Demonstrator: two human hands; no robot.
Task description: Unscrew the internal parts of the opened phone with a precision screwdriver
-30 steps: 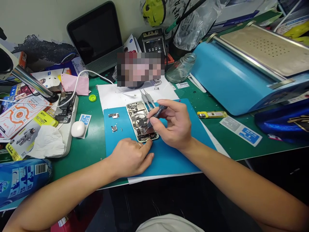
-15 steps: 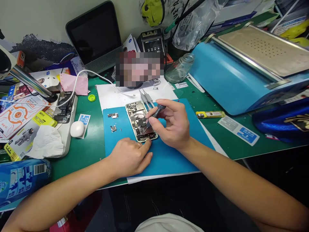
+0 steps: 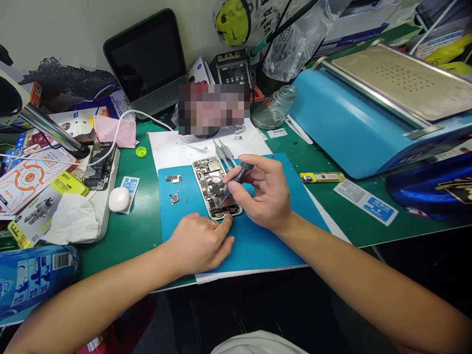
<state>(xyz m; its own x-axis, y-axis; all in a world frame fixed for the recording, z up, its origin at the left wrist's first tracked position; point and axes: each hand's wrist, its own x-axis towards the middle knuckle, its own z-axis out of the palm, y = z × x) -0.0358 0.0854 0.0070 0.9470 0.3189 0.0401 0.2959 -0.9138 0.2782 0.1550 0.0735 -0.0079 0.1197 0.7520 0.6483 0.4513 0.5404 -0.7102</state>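
Note:
An opened phone (image 3: 214,187) with its insides bared lies on a blue mat (image 3: 254,241). My right hand (image 3: 263,194) pinches a small grey screwdriver (image 3: 238,176), its tip down on the phone's lower half. My left hand (image 3: 201,243) rests on the mat, fingers curled, fingertips touching the phone's near end. Two more screwdrivers (image 3: 224,150) lie just beyond the phone. Small metal parts (image 3: 173,188) sit on the mat to the left.
A blue machine with a metal plate (image 3: 372,103) fills the right. A glass jar (image 3: 275,105), a yellow lighter (image 3: 322,177), a dark screen (image 3: 147,59), a second opened phone (image 3: 96,164), a white earbud case (image 3: 119,199) and packaging clutter the green desk (image 3: 136,231).
The view has shifted slightly. My right hand keeps the screwdriver tip on the phone, with barely any movement; my left hand stays at the phone's near end.

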